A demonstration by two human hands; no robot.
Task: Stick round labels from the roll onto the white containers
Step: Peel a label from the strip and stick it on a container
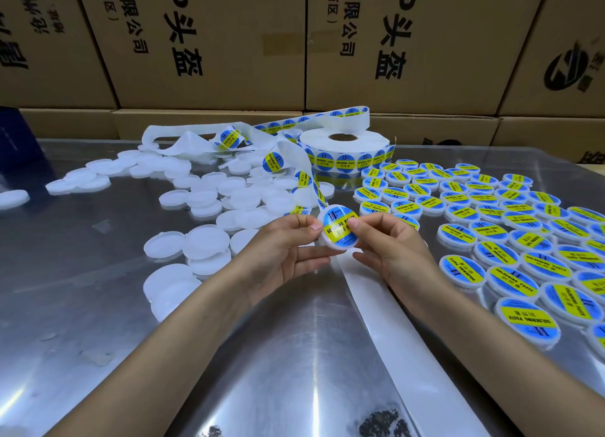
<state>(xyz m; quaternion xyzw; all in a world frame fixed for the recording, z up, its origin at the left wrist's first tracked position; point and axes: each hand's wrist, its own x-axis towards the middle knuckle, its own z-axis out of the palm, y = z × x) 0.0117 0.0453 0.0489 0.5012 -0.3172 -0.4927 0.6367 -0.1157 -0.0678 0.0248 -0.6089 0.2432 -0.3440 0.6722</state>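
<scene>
Both hands hold one white round container above the middle of the metal table. A blue and yellow round label lies on its top face. My left hand grips its left edge, thumb near the label. My right hand grips its right edge, thumb pressing on the label. The label roll lies flat at the back centre, and its strip of labels curls down to the held container. Unlabelled white containers lie scattered on the left. Labelled containers sit in rows on the right.
The shiny metal table runs under everything. A bare strip of white backing paper trails from under my hands toward the near edge. Cardboard boxes form a wall behind the table. A dark blue object stands at the far left.
</scene>
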